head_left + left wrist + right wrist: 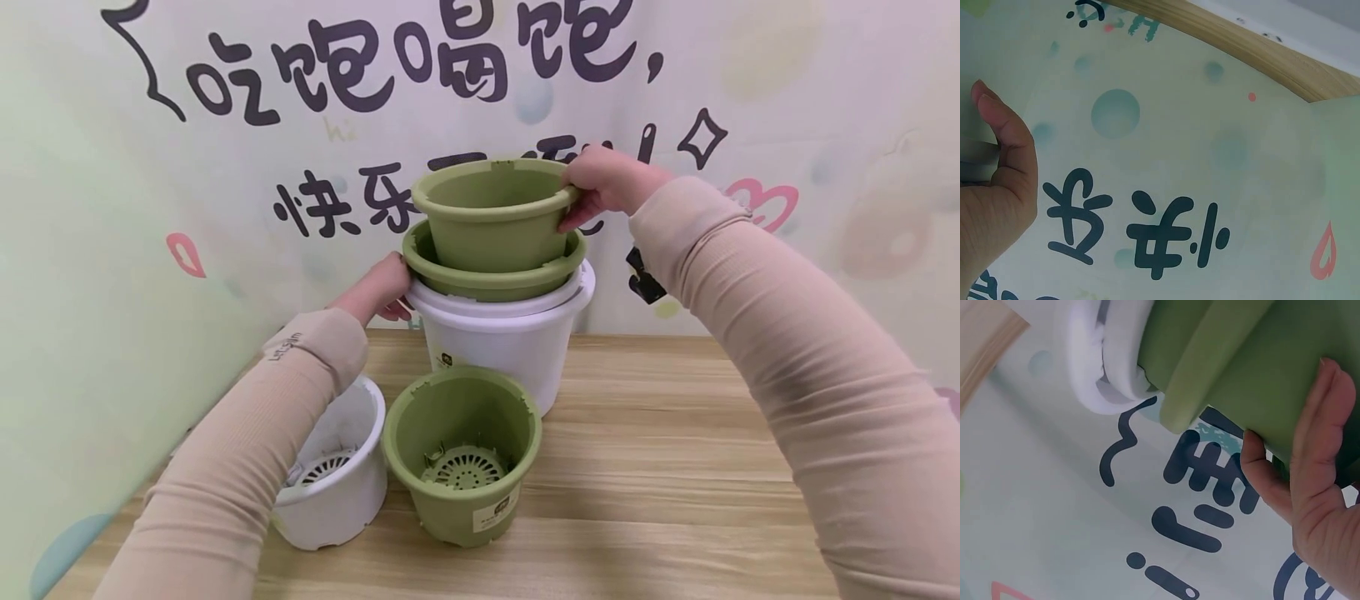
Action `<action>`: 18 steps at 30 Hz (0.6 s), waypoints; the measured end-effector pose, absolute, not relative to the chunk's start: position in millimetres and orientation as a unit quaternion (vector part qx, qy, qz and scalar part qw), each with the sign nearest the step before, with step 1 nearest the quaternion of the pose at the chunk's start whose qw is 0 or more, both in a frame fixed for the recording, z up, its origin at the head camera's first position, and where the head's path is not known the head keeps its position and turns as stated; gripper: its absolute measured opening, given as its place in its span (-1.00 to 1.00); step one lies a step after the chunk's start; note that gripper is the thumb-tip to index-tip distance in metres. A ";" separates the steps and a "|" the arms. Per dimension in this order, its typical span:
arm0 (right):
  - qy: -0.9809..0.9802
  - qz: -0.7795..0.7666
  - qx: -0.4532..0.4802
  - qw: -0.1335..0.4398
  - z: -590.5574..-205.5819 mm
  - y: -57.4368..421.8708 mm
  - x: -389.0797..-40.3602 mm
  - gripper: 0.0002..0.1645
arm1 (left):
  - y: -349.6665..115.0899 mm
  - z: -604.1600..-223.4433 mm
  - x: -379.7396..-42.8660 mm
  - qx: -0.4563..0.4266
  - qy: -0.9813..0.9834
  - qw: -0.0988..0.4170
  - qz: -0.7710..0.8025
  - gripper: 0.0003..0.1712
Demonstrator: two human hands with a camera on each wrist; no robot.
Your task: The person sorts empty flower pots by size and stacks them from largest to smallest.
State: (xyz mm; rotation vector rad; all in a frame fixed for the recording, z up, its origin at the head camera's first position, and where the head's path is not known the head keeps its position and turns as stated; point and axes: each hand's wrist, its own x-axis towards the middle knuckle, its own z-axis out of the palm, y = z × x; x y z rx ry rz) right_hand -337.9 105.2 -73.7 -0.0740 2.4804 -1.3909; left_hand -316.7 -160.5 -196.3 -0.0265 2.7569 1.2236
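My right hand (600, 187) grips the rim of the upper green flowerpot (495, 237), its thumb and fingers on either side of the wall. That pot stands tilted partway inside a lower green flowerpot (487, 286). Below them, nested white flowerpots (498, 342) rest on the table. At the left side of this stack, my left hand (386, 283) holds the white rim, close beside the lower green rim. The left wrist view shows the curled left hand (1007, 162) around a greyish rim. In the right wrist view, fingers (1319, 425) lie along the green wall.
On the wooden table (645, 467), a separate green flowerpot (462, 500) with a slotted base stands in front of the stack. A white flowerpot (337, 508) is left of it, partly behind the left sleeve. A printed wall covering (810, 100) hangs behind.
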 end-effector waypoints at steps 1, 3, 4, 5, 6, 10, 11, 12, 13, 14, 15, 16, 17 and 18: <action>0.862 -0.484 -0.026 0.147 -75.5 105.0 -338.4 -0.92 | -160.5 -196.1 -316.5 -0.008 0.913 0.063 0.404 -0.61; 0.861 -0.486 -0.029 0.150 -79.0 104.7 -339.9 -0.92 | -160.5 -196.0 -316.2 -0.009 0.913 0.063 0.403 -0.60; 0.860 -0.486 -0.030 0.150 -81.0 104.6 -340.7 -0.92 | -160.5 -195.9 -315.6 -0.009 0.913 0.064 0.403 -0.60; 0.860 -0.487 -0.030 0.149 -82.9 104.3 -341.4 -0.92 | -160.5 -195.7 -315.0 -0.011 0.913 0.065 0.403 -0.60; 0.860 -0.488 -0.031 0.148 -84.8 104.2 -341.8 -0.92 | -160.4 -195.6 -314.4 -0.011 0.913 0.065 0.403 -0.60; 0.862 -0.485 -0.030 0.145 -91.1 103.3 -343.0 -0.92 | -160.0 -195.1 -312.8 -0.012 0.912 0.065 0.405 -0.59; 0.863 -0.483 -0.030 0.144 -92.4 103.0 -343.0 -0.93 | -159.9 -195.0 -312.7 -0.012 0.912 0.064 0.406 -0.58; 0.865 -0.481 -0.030 0.142 -93.7 102.8 -343.3 -0.93 | -159.9 -195.0 -312.9 -0.012 0.912 0.064 0.406 -0.57; 0.866 -0.479 -0.031 0.141 -94.9 102.3 -343.5 -0.93 | -160.1 -195.1 -313.2 -0.011 0.912 0.064 0.406 -0.57; 0.867 -0.478 -0.031 0.139 -96.1 102.1 -343.9 -0.94 | -160.2 -195.1 -313.4 -0.010 0.912 0.063 0.405 -0.57; 0.867 -0.477 -0.033 0.138 -97.2 101.7 -344.1 -0.94 | -160.2 -195.0 -313.8 -0.009 0.912 0.062 0.405 -0.57; 0.869 -0.475 -0.033 0.138 -98.3 101.4 -344.1 -0.94 | -160.4 -195.1 -314.3 -0.008 0.913 0.062 0.404 -0.56; 0.870 -0.473 -0.035 0.137 -99.4 101.1 -344.3 -0.94 | -160.6 -195.1 -314.6 -0.007 0.913 0.061 0.404 -0.56; 0.870 -0.472 -0.036 0.137 -100.5 100.7 -344.5 -0.93 | -160.7 -195.1 -314.9 -0.006 0.913 0.061 0.403 -0.56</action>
